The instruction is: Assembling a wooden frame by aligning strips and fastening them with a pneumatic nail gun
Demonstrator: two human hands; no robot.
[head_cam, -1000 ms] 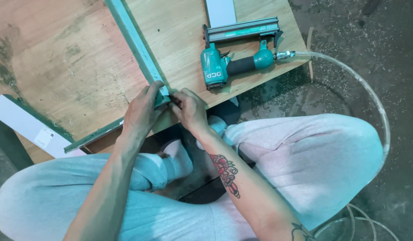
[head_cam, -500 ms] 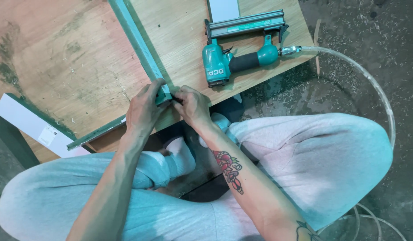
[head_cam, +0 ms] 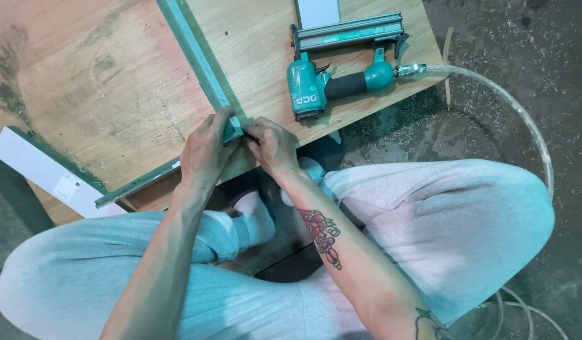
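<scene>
corner point(head_cam: 235, 129): right between my hands, two green strips meet here
left hand point(head_cam: 206, 154): fingers pinch the corner
right hand point(head_cam: 272, 146): fingers pressed on it too
long strip point(head_cam: 193, 47): runs away up the worktop point(head_cam: 115, 82)

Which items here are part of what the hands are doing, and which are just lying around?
In use:
- left hand and right hand, both pinching the corner joint
- two green frame strips meeting at that corner
- wooden board beneath them

Lying about:
- green pneumatic nailer, untouched
- its clear air hose
- white panel at the board's edge
</scene>
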